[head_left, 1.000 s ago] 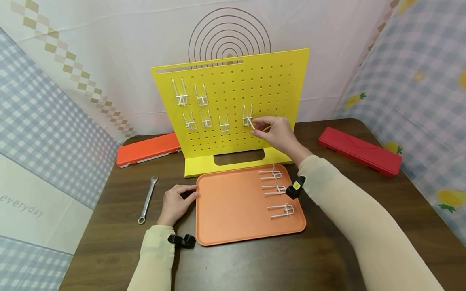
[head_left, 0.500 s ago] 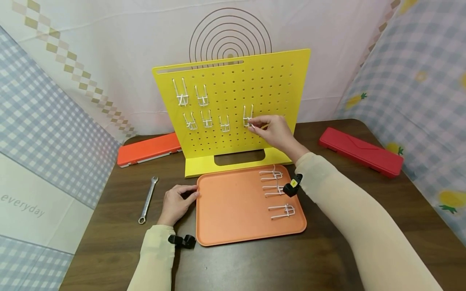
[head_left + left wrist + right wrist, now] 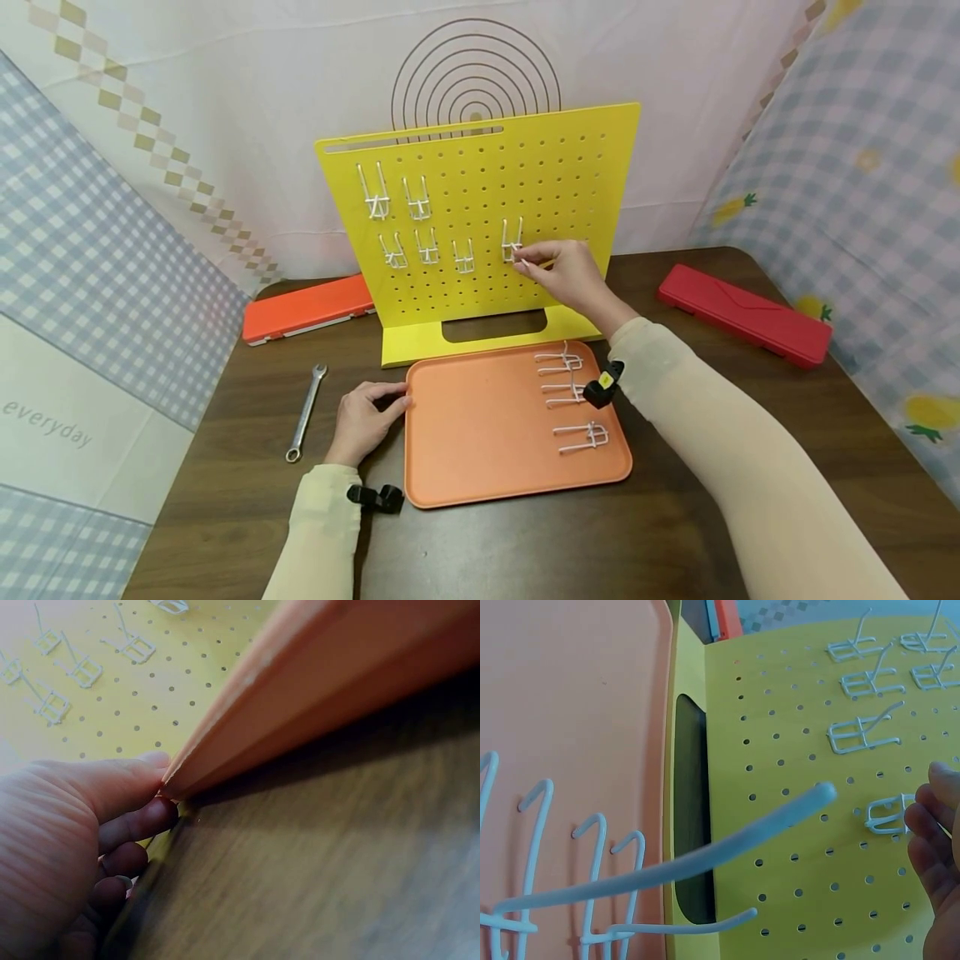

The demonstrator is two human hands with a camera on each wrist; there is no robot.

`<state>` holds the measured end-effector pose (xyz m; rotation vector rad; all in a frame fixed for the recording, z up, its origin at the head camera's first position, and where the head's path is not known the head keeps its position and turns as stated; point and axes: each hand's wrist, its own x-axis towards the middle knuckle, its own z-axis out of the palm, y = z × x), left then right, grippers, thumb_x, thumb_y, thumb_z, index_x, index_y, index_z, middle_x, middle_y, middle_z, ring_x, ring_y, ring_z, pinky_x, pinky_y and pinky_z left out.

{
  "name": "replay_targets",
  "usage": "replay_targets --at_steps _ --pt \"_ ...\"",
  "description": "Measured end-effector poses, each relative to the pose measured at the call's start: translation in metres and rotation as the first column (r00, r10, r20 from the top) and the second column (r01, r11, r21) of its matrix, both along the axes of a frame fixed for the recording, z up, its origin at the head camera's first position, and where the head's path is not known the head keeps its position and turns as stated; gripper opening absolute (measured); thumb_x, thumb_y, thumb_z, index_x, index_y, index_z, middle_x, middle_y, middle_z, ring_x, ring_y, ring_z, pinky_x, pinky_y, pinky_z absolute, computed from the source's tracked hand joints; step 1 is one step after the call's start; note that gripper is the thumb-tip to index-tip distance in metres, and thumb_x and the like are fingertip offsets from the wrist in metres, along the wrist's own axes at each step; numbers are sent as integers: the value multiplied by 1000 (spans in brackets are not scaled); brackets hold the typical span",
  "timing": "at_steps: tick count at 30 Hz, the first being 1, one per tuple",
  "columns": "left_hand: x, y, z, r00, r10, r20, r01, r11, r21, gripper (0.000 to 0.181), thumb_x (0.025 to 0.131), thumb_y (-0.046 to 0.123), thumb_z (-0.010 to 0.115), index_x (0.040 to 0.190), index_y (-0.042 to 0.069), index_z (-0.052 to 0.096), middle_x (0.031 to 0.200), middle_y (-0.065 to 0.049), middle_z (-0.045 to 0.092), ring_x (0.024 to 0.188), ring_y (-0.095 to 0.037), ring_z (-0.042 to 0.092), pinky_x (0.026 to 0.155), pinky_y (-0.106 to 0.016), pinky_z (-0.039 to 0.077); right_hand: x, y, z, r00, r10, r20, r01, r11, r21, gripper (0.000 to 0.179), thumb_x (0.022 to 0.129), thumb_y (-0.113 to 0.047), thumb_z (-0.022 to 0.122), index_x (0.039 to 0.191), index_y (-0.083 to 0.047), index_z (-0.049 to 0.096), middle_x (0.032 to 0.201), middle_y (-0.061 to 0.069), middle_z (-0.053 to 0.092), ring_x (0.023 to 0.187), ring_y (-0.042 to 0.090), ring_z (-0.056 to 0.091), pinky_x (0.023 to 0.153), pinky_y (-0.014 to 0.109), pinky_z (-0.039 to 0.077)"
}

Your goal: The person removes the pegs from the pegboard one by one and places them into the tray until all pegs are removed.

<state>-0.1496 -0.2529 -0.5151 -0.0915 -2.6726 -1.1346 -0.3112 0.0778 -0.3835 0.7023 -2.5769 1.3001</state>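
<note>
My right hand (image 3: 573, 275) is at the yellow pegboard (image 3: 558, 192), its thumb and fingertips pinching the prong of a white wire pegboard hook (image 3: 512, 233). Two legs of that hook run up to the board's holes; in the right wrist view the fingers hide part of its frame (image 3: 877, 823). To its left, several more hooks (image 3: 427, 247) hang on the board. My left hand (image 3: 363, 421) holds the left rim of an orange tray (image 3: 480, 433). In the left wrist view, the thumb lies over the tray's edge (image 3: 225, 735) with the index finger below. Three loose hooks (image 3: 581, 436) lie at the tray's right side.
A combination wrench (image 3: 306, 414) lies left of the tray on the brown table (image 3: 480, 550). An orange-red case (image 3: 307, 310) stands partly behind the board's left side. Toward the right lies a red case (image 3: 744, 315). Patterned cloth (image 3: 247, 67) hangs around the table.
My right hand has shifted slightly left, its fingertips closing in on the hook's prong, then stayed there. The left hand and the tray have kept their places.
</note>
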Motion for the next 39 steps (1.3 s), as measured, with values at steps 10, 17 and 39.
replay_targets --at_steps 10,17,39 --pt "1 0 -1 1000 2 1 -2 1000 -1 25 82 30 78 105 20 77 96 2 71 91 -17 63 78 -41 51 0 1 -2 1000 -3 -3 3 1000 -10 21 88 -28 71 105 -18 77 98 -2 73 79 8 68 59 24 54" --pt "1 0 -1 1000 4 -16 -4 1000 -5 25 81 29 79 104 20 77 95 3 71 90 -17 63 77 -40 51 0 0 -4 1000 -9 -22 8 999 -34 20 88 -23 71 105 -15 77 97 -1 73 78 7 68 57 23 53" --pt "0 0 -1 1000 4 2 -4 1000 3 24 81 30 78 103 21 77 95 3 70 91 -16 63 78 -40 51 2 -3 -4 1000 -20 -12 19 991 -129 15 87 -16 72 101 -13 78 93 3 74 77 9 69 60 23 54"
